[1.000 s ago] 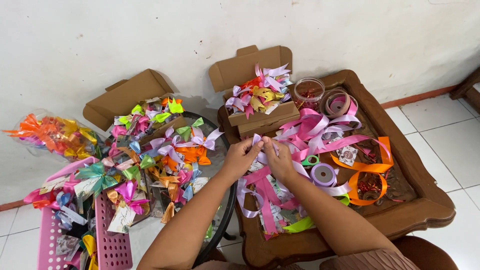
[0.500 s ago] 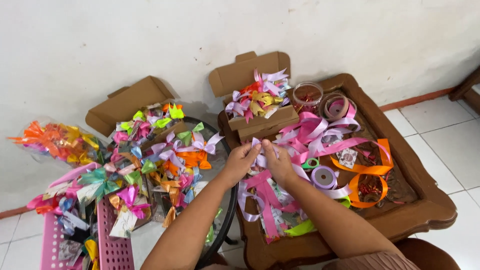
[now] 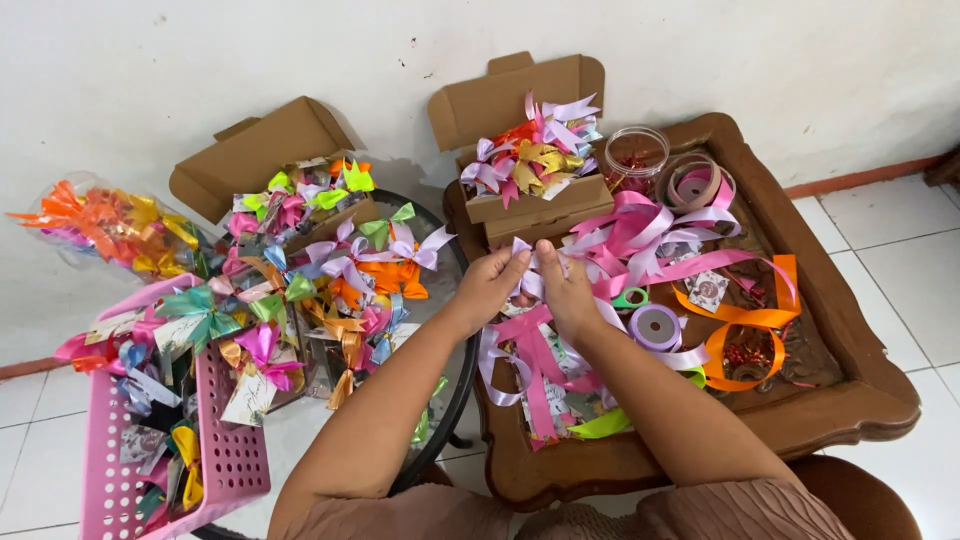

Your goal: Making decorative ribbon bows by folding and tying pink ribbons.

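Two hands meet over the wooden table [image 3: 850, 400], left hand [image 3: 490, 285] and right hand [image 3: 565, 290] close together, fingers pinched on a pale lilac ribbon [image 3: 528, 282] held between them. Below the grip, toward the person, pink and lilac strips [image 3: 535, 375] lie in a loose heap. Just right of the grip sits a lilac ribbon roll [image 3: 657, 326], with orange ribbon [image 3: 745, 320] curling beyond it. Left of the grip, coloured bows [image 3: 340, 285] cover a round glass table [image 3: 455, 400], and a pink basket [image 3: 225, 460] stands further left. Beyond the grip, an open cardboard box [image 3: 530, 205] holds more bows; a clear jar [image 3: 635, 160] stands right of it.
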